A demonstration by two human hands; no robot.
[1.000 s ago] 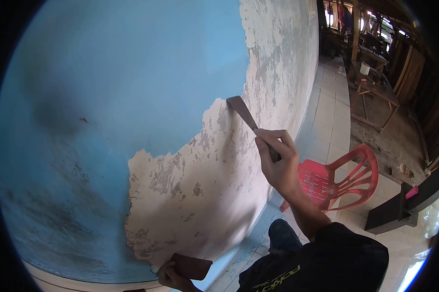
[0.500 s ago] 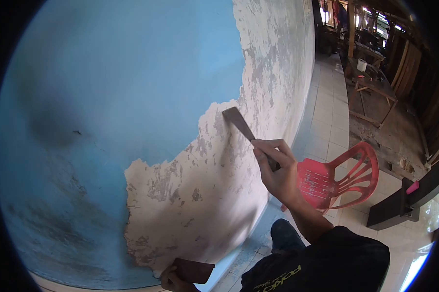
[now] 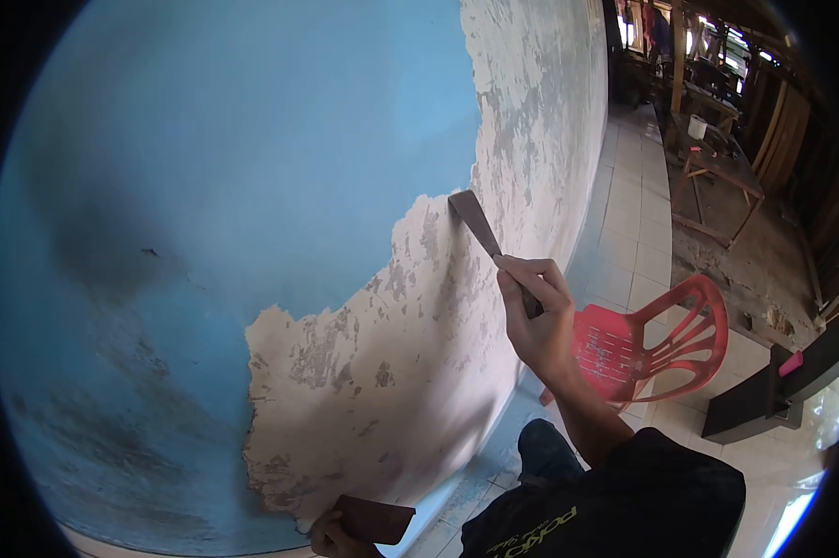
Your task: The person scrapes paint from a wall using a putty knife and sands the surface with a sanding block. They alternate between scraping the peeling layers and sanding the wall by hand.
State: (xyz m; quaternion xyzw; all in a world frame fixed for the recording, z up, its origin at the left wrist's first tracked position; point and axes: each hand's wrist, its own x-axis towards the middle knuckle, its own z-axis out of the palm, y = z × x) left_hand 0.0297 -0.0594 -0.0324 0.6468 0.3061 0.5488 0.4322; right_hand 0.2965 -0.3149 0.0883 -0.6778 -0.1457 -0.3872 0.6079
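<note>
"Up at the ragged edge of the blue paint (image 3: 252,167), what are you watching?"

"The scraper (image 3: 480,228). I have its blade (image 3: 463,205) slanted just beside that edge, over the pale patch (image 3: 364,391). From this view I can't tell whether it touches the wall (image 3: 540,102)."

"And the fingers?"

"Right hand (image 3: 539,312): thumb and fingers clamped on the scraper, around the handle (image 3: 532,303) and the neck. It's more a pinch than a fist, so I'd judge the blade could twist if one corner caught. That twist might gouge the wall or tear off a bigger flake of paint than I'd want."

"Left hand?"

"Left hand (image 3: 326,535), low and near, fingers closed on the left end of a dark red plate (image 3: 375,519). The view's lower edge cuts into the hand, so I can't judge how firm the hold is. A loose one could let the plate tip, and a careless swing might knock its corner on the wall."

"Anything to the right?"

"A red chair (image 3: 605,353), beyond the right forearm (image 3: 592,409). I can't tell the gap. If the elbow swung wide, I think it could bump the seat and jolt the blade."
</note>
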